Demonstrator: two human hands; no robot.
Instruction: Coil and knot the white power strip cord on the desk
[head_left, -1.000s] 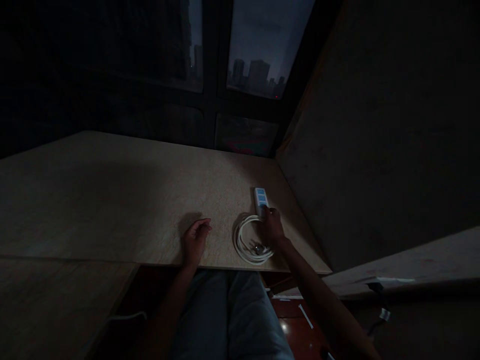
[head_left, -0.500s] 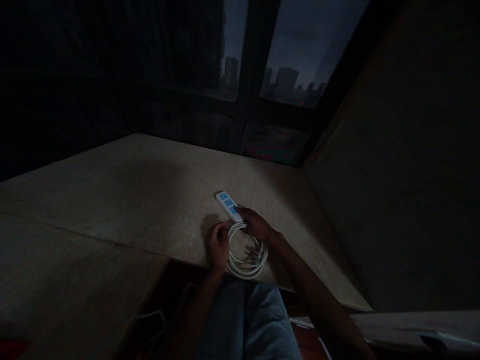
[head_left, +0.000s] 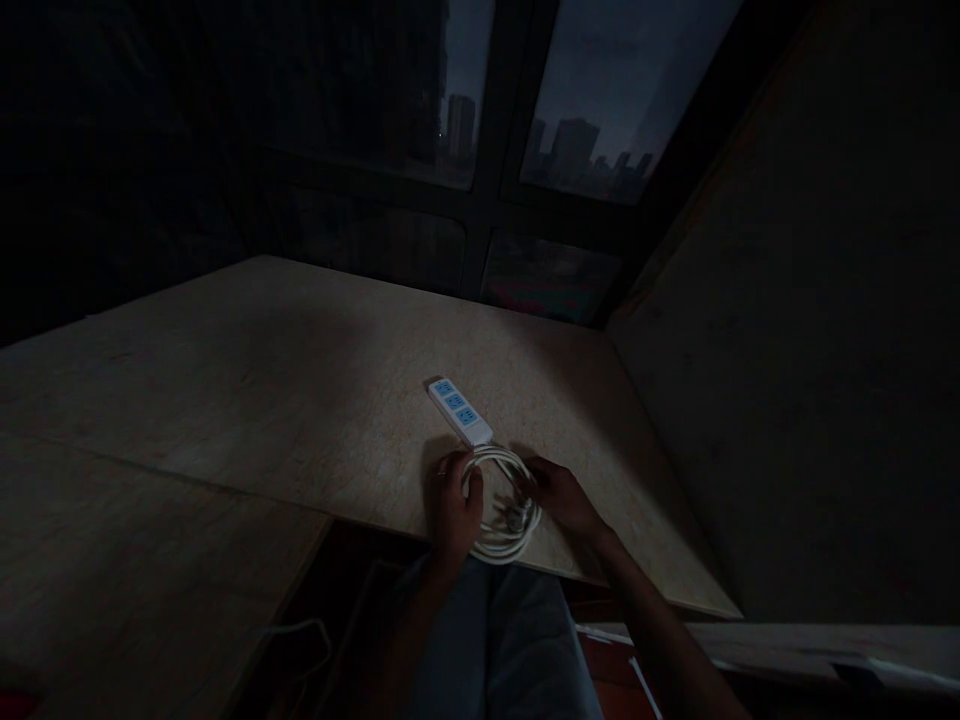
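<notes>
A white power strip (head_left: 461, 411) with blue socket faces lies at a slant on the stone-like countertop. From its near end runs a white cord (head_left: 501, 553), wound into a round coil by the counter's front edge. My left hand (head_left: 454, 510) is closed around the left side of the coil, its thumb toward the inside. On the opposite side, my right hand (head_left: 564, 496) grips the coil with bent fingers, partly hidden by the dim light. The plug (head_left: 516, 518) rests inside the loop, low and to the right.
Dark-framed windows (head_left: 480, 210) stand behind the counter (head_left: 322, 390), and a wall (head_left: 787, 400) bounds it on the right. My legs (head_left: 487, 640) are under the front edge. A thin white cable (head_left: 300, 627) hangs below at the left.
My right hand has left the power strip's near end and moved down to the coil's right side. My left hand has shifted right, onto the coil's left side.
</notes>
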